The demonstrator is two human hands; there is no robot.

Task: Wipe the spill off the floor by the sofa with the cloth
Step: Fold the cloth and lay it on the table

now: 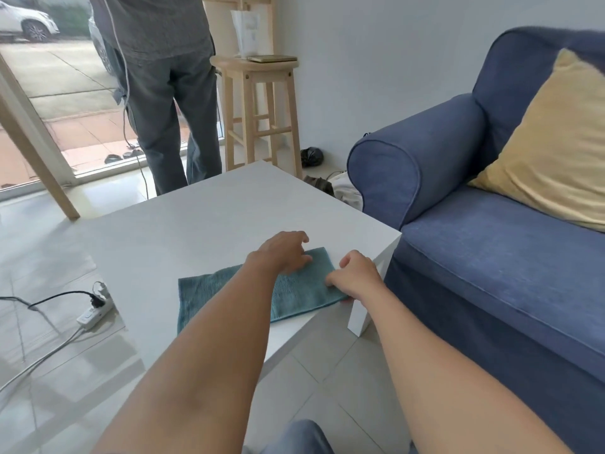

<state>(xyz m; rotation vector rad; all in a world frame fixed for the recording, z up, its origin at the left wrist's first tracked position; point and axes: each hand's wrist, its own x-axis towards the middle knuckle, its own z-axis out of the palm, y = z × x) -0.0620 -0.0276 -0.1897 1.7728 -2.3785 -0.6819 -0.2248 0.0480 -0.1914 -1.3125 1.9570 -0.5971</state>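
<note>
step: grabbing cloth (294, 291) off table (203, 217) | left hand (284, 253) flat on it, fingers loose | right hand (355, 278) pinching its sofa-side corner | tip imo: bunch it up first, a flat sheet just smears | spill: can't see it, floor (330, 371) by sofa (484, 257) looks dry

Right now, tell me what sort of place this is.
Most likely a home living room: a blue sofa with a yellow cushion, a low white coffee table bearing a teal cloth, and a glass door onto a driveway.
</note>
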